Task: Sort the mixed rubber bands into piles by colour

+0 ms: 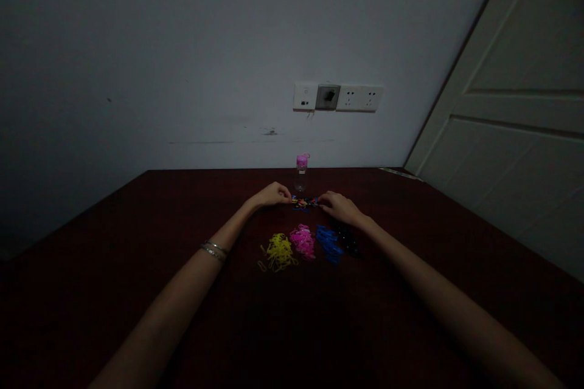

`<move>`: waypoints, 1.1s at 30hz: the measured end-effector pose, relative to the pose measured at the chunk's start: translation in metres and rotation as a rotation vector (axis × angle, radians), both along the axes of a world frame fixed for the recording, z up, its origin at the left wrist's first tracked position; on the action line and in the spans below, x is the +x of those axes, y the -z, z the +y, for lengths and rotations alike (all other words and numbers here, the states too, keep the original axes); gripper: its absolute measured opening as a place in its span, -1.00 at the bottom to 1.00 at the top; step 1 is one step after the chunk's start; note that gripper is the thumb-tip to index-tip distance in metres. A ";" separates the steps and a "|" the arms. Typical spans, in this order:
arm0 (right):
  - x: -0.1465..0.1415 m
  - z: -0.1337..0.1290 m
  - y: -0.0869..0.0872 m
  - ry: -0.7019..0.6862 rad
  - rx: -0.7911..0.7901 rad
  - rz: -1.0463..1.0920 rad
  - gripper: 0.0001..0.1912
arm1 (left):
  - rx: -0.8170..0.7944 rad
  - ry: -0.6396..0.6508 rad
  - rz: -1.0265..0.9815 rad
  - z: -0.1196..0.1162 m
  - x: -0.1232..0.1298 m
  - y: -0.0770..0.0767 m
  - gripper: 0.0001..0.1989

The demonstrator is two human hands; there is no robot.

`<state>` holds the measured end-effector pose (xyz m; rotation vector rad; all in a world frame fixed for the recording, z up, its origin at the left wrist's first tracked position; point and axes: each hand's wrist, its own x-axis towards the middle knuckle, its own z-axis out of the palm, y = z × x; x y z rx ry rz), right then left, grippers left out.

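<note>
Table (292, 328): dark reddish brown, dimly lit, reaching beyond the bottle (300, 179).
Bracelets (213, 250): silvery, nearer than the bottle and well to its left.
Yellow loops (280, 251): loosely piled, nearer than the bottle and slightly left of it, with a few strays on the left.
Pink loops (303, 242): piled directly in front of the bottle, just beside the yellow.
Blue loops (328, 244): piled in front of the bottle and to its right.
Black loops (349, 241): farther right of the bottle, partly lost in the dark.
Right hand (340, 205): right of the bottle, fingers bent at the right end of the mixed heap (303, 202); cannot tell whether pinching.
Left hand (272, 194): left of the bottle, fingers curled at the heap's left end; cannot tell whether pinching.
Mixed heap: multicoloured, just in front of the bottle, between both hands.
Bottle: upright, clear, pink-capped.
Sockets (359, 98): on the wall (182, 61) behind the bottle, above and right of it.
</note>
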<state>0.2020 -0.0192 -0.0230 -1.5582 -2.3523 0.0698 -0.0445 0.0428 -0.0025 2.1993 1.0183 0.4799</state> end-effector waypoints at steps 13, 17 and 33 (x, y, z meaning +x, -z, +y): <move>0.008 0.007 -0.011 -0.095 -0.088 0.270 -0.73 | -0.009 0.088 0.044 -0.001 0.004 0.006 -0.77; 0.017 0.005 -0.026 -0.148 -0.221 0.358 -0.74 | 0.024 0.097 0.061 -0.002 0.005 0.008 -0.81; 0.022 -0.002 -0.036 -0.150 -0.434 0.394 -0.71 | 0.019 0.087 0.051 -0.002 0.008 0.013 -0.84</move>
